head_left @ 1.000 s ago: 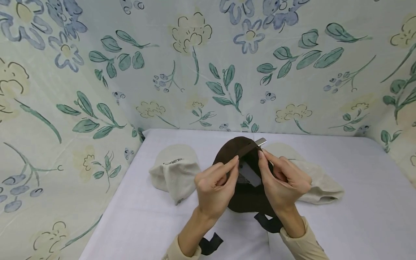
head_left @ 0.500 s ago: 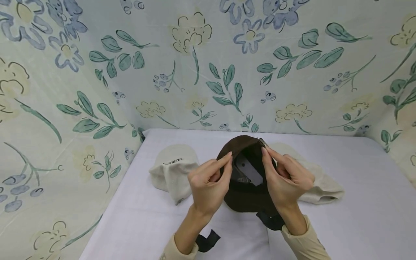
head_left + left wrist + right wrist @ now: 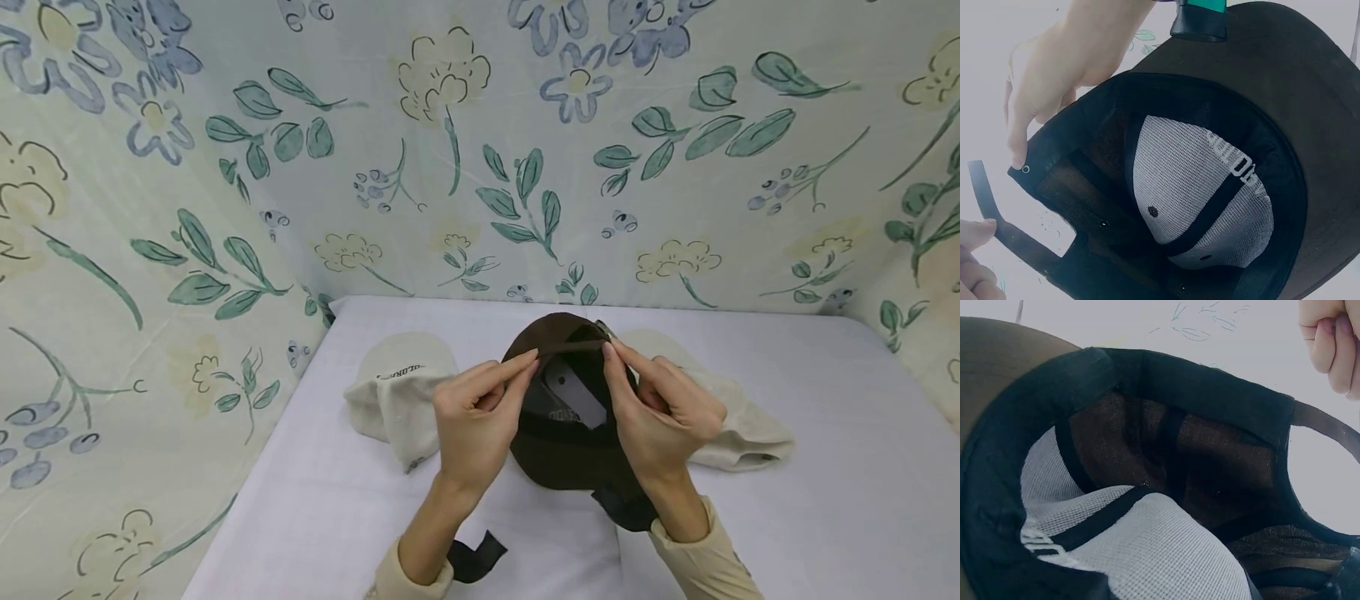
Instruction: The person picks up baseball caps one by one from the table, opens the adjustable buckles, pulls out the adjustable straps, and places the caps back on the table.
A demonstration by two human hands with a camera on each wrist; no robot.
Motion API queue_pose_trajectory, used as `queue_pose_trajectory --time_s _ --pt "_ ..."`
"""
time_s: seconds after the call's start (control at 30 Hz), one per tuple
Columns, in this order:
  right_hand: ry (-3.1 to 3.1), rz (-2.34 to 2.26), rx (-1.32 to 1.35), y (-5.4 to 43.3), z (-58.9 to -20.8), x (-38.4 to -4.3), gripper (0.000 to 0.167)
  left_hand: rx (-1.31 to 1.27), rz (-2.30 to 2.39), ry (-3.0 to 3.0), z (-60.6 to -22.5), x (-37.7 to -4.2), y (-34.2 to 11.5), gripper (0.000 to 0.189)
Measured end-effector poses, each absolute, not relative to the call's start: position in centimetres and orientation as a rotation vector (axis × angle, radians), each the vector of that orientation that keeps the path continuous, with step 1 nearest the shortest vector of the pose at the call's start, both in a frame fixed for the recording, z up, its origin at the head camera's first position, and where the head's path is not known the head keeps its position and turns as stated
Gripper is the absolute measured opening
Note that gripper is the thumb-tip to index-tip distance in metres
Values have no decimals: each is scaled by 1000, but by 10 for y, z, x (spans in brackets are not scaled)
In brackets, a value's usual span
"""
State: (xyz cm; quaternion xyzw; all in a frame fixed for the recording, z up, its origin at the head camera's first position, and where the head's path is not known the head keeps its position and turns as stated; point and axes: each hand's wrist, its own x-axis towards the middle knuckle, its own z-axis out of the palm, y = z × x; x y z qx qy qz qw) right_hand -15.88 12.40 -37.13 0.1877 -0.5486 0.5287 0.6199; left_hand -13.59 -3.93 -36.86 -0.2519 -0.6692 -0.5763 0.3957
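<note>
In the head view, a dark brown baseball cap (image 3: 562, 462) is held inside up, its brim toward the person. Its narrow back strap (image 3: 570, 347) spans the gap between both hands. My left hand (image 3: 476, 429) pinches the strap near its left end between thumb and forefinger. Thumb and forefinger of my right hand (image 3: 663, 417) pinch the cap's back edge beside a small metal buckle (image 3: 604, 328). In the left wrist view, a fingertip lies by an eyelet (image 3: 1026, 169) at the cap's edge, and white mesh (image 3: 1172, 169) lines the crown.
A cream cap (image 3: 401, 392) with dark lettering lies on the white-covered table (image 3: 285, 517) to the left. Another cream cap (image 3: 742, 417) lies to the right, partly behind my right hand. A floral cloth (image 3: 480, 233) hangs behind. Black straps (image 3: 476, 560) dangle at the wrists.
My left hand has shifted left and slightly down. The buckle end has tilted in toward my right fingers, and the strap, slanted at first, now runs nearly level between the hands.
</note>
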Motion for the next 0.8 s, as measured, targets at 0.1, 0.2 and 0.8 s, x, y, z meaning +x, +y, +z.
queue_pose_trajectory --time_s 0.1,0.2,0.8 --pt "-1262 1224 433 124 -371 -159 16 -637 -1532 -1696 -368 -135 -42 10" --pt "-1266 1239 431 124 -371 -158 16 -651 -1594 -1690 -367 -135 -44 9" --pt "-1270 1288 447 125 -370 -157 19 -652 -1680 -1699 -361 -135 -54 10"
